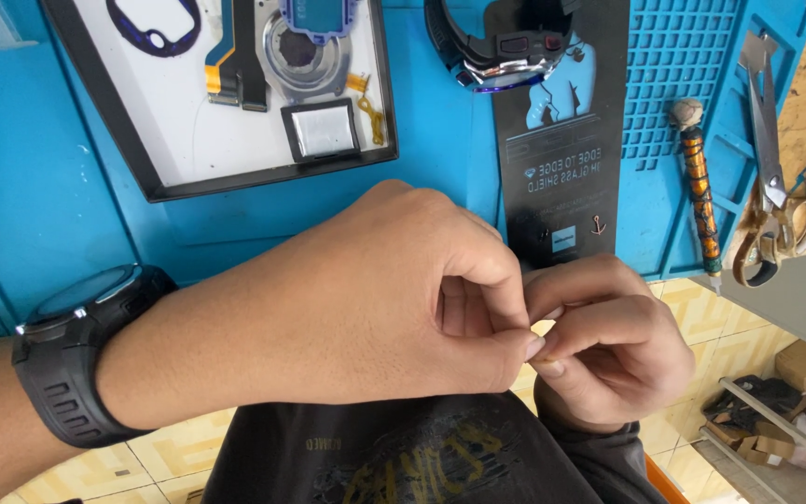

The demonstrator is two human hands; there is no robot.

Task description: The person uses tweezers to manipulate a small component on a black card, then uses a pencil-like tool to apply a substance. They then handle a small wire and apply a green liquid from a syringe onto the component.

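Nearest the head camera, the left hand (366, 299) is reaching across the lap, a black wristwatch (76, 359) sitting on its wrist. Its fingers (492, 280) are curling in tight, thumb and forefinger pressing together at the tips. The right hand (608, 345) is meeting it from the other side, its fingers (580, 313) also pinching shut, so the two sets of fingertips are touching just in front of the dark printed shirt (403, 457). Something very small is being gripped between them, but it is hidden by the fingertips and I cannot tell what it is; it is sitting at that meeting point, below the near edge of the blue work mat (48, 187).

To do this pinch well, I judge that both hands should be keeping close over the lap, with pressure light and steady, so the tiny piece is not slipping away onto the tiled floor (701, 317).

Beyond the hands, on the worktop's blue mat, a black-rimmed white tray (151, 121) is holding smartwatch parts, among them a small silver battery (322, 131). Right of the tray, a dark watch body (496, 47) is lying at the top of a black packaging card (562, 168). Further right of the card, an orange-patterned hand tool (700, 187) and a pair of scissors (767, 159) are lying.
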